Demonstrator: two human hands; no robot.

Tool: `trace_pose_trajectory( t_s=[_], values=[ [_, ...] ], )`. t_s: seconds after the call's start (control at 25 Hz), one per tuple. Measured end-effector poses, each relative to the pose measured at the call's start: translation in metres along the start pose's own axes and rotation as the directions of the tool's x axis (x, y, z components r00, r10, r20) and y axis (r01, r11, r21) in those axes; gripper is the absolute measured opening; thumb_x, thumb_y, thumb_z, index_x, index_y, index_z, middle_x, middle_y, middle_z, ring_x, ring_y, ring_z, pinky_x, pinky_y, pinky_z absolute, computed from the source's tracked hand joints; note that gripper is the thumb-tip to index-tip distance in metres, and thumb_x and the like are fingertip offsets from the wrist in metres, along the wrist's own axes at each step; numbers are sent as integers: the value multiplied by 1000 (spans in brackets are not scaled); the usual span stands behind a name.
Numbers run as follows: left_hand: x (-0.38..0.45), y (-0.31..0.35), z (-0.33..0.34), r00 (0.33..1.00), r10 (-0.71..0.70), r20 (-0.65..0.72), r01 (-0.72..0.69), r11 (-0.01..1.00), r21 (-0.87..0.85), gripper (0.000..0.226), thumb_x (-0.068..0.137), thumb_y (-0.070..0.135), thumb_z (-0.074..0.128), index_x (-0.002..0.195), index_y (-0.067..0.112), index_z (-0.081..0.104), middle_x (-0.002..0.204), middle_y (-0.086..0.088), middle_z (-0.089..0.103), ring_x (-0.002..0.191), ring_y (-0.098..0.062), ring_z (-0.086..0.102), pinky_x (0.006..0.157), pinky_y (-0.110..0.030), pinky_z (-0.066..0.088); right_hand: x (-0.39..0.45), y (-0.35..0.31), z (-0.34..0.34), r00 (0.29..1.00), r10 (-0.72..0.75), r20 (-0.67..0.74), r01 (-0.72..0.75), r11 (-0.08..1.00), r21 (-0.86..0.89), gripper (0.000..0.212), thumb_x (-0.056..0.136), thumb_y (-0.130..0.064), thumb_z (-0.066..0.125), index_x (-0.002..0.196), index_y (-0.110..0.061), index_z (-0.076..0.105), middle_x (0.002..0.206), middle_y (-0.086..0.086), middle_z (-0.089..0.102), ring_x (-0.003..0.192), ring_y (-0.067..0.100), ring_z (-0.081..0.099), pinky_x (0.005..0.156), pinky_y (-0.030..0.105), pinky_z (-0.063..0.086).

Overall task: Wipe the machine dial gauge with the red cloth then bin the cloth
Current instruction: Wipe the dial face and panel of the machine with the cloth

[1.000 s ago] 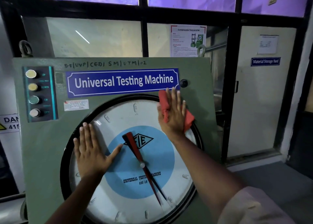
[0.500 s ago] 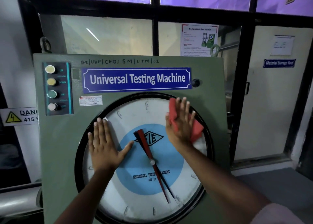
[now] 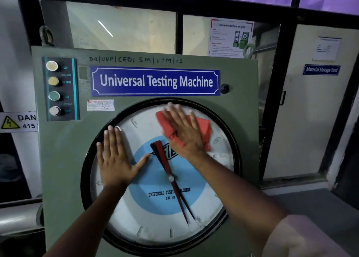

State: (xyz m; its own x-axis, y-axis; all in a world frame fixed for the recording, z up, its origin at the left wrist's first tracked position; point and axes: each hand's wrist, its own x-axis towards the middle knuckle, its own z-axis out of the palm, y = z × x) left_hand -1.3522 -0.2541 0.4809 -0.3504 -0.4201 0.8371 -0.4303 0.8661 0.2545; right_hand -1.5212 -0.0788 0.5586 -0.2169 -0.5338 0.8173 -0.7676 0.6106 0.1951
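Note:
The large round dial gauge [image 3: 155, 218] fills the front of the green machine [image 3: 58, 169]; it has a white face, a blue centre and a red and black pointer. My right hand [image 3: 184, 134] lies flat on the upper part of the dial and presses the red cloth [image 3: 204, 128] against the glass. The cloth sticks out left and right from under the palm. My left hand [image 3: 116, 159] rests flat on the left side of the dial, fingers spread, with nothing in it.
A blue "Universal Testing Machine" sign [image 3: 155, 81] sits above the dial. Several push buttons [image 3: 54, 89] line the machine's upper left. A danger sign [image 3: 18, 122] is at the left. A door marked Material Storage Yard [image 3: 321, 69] stands at the right. No bin is in view.
My right hand has slid the red cloth from the dial's upper right rim leftward toward the top middle. The left hand stays put. The camera has moved closer and shifted.

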Motion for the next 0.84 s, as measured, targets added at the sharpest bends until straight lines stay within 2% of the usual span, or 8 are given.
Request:
trace_pose_trajectory(
  t_s=[0.12,0.2,0.28,0.36,0.4,0.56,0.64,0.84],
  values=[
    [-1,2,-6,999,1,41,-1,1000,6,128,84,93,38,172,9,-4,182,-9,-9,169,-23,-8,136,-48,-2,-44,22,5,938,347,-6,-346,936,60,71,111,-57,19,172,-25,2,181,2,2,167,23,0,133,58,11],
    [-2,4,-11,997,0,77,0,1000,7,128,84,91,39,172,9,-5,181,-9,-11,168,-23,-11,136,-48,-3,-81,19,8,862,506,31,-507,857,93,71,111,-54,23,172,-22,4,181,4,4,167,25,1,132,58,13],
    [-1,8,-18,993,-11,116,10,1000,10,128,86,90,40,171,9,-9,180,-9,-16,167,-22,-15,136,-49,-4,-117,13,5,890,436,131,-442,897,21,71,112,-53,21,172,-20,4,180,6,4,167,27,4,131,59,16],
    [-2,12,-25,986,-25,166,20,999,37,128,87,90,39,170,8,-13,179,-9,-21,167,-22,-19,136,-49,-6,-138,16,-6,936,189,297,-198,980,-2,72,110,-55,15,171,-22,-2,180,4,-5,167,25,-1,130,60,15],
    [-1,13,-29,981,-31,192,22,999,48,127,88,90,37,169,7,-14,178,-10,-22,166,-22,-19,136,-49,-6,-140,20,-14,930,129,343,-145,989,22,72,109,-57,13,171,-26,-7,179,1,-11,166,22,-5,130,60,13],
    [6,22,-55,955,99,279,-128,988,86,114,90,87,19,170,10,-9,179,-7,-15,168,-23,-9,135,-46,-10,-91,33,-59,902,248,353,-314,939,142,70,109,-56,16,171,-32,-5,177,-8,-16,165,13,-11,133,56,2],
    [15,31,-75,948,175,267,-203,976,79,109,91,85,16,171,13,-4,179,-4,-11,168,-21,-6,135,-43,-11,-58,39,-88,921,202,333,-269,948,168,69,110,-57,19,170,-35,-7,177,-6,-18,165,14,-12,134,55,-3],
    [42,50,-126,964,154,218,-172,983,69,106,95,84,17,172,13,-5,181,-4,-8,168,-19,-7,135,-43,-10,-3,39,-155,929,137,343,-232,939,255,67,111,-61,20,165,-43,-16,178,-8,-20,164,12,-13,133,53,-7]
  ],
)
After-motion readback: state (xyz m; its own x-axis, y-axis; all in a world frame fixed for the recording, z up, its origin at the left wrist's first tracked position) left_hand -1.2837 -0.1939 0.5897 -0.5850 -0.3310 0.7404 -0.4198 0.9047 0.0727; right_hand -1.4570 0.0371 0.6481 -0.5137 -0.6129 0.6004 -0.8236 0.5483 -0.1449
